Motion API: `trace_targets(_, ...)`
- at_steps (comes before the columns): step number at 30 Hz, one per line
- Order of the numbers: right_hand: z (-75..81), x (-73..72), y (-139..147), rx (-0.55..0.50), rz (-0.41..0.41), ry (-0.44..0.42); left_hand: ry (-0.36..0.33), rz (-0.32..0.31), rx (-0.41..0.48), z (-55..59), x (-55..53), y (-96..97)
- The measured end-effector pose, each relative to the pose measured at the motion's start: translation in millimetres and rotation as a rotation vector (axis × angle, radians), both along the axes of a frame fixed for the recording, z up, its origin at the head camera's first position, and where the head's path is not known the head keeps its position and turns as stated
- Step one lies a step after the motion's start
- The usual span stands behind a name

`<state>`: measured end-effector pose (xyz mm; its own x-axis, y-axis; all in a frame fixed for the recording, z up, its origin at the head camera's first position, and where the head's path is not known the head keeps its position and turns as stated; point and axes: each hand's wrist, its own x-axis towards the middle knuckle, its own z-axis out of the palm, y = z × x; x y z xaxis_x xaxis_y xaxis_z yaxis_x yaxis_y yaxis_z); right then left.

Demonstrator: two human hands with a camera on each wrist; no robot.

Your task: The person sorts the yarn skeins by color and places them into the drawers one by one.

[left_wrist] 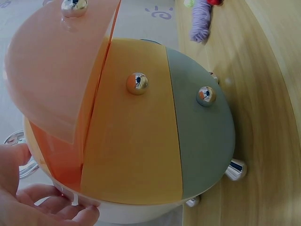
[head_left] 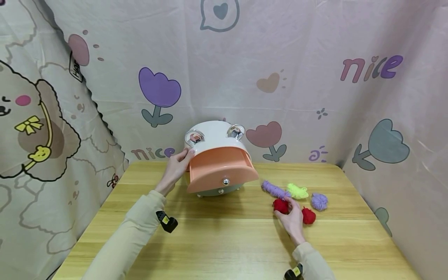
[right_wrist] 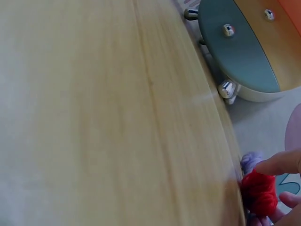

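Observation:
A rounded drawer box [head_left: 217, 136] with a white shell stands on the table, its top drawer [head_left: 224, 179] pulled out. Below that drawer, the left wrist view shows a closed yellow drawer [left_wrist: 131, 150] and a closed green one [left_wrist: 202, 136], each with a silver knob. My left hand [head_left: 176, 169] holds the box by its left side, fingers bent along the shell. My right hand [head_left: 292, 221] has thumb and fingers about a red yarn ball [head_left: 280, 206] at table level; the right wrist view shows the red yarn [right_wrist: 259, 193] between them.
Close to my right hand lie a purple yarn skein [head_left: 274, 189], a yellow-green yarn bundle [head_left: 297, 191], a purple yarn ball [head_left: 319, 202] and another red yarn ball [head_left: 309, 216]. The wooden table [head_left: 224, 241] meets a printed curtain [head_left: 217, 77] behind the box.

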<state>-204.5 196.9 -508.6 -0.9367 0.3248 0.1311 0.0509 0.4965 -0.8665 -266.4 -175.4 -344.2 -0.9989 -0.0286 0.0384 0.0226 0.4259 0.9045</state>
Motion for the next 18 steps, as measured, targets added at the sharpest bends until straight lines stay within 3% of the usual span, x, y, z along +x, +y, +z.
trace_targets(18, -3.8, -1.5, 2.6, 0.023, -0.014, -0.004, 0.006, 0.000, 0.001, -0.6, 0.0, -0.3)
